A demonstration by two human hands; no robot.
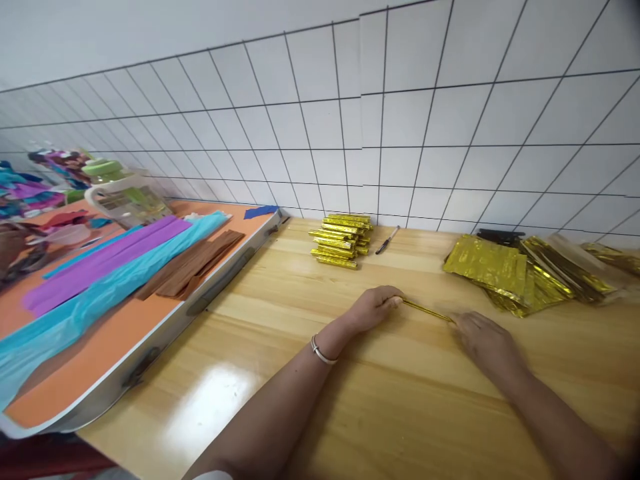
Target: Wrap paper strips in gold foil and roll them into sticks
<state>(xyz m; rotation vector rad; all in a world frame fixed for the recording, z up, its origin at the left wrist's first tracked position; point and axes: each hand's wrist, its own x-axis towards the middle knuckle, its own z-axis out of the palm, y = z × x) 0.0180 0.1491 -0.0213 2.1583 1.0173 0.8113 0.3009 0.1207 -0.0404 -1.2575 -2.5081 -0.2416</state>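
Gold foil strip (pixel 426 309), one, narrow and rod-like, held just above the wooden tabletop (pixel 260 347) and stretched between two bare hands, sloping slightly down toward the right.

Left hand (pixel 376 308), fingers closed in a pinch on the strip's left end; silver-coloured bangle (pixel 320 353) at the wrist.

Right hand (pixel 484 339), blurred, fingers drawn together on the strip's right end — exact finger placement cannot be told.

Gold foil rolls (pixel 343 241), narrow, a pile stacked crosswise near the wall, beyond the left hand.

Pen (pixel 387 241), dark at the near end, pale at the far end, lying just right of the pile.

Gold foil sheets (pixel 486 267), flat, overlapping, beyond the right hand; further gold foil, partly under clear plastic (pixel 583 257), to their right; a black object (pixel 500 236) behind, too small to identify.

Orange-topped table (pixel 113 365), pale raised edge, at left, bearing crepe-like strips — purple (pixel 110 265), turquoise (pixel 117 297) and brown (pixel 200 265) — laid side by side, and a small blue piece (pixel 260 211) at the far corner.

Clear container (pixel 145 203) with green lid (pixel 104 168) and white handle, beyond the purple strip.

Wall (pixel 400 120), white, dark-lined in a grid, behind all
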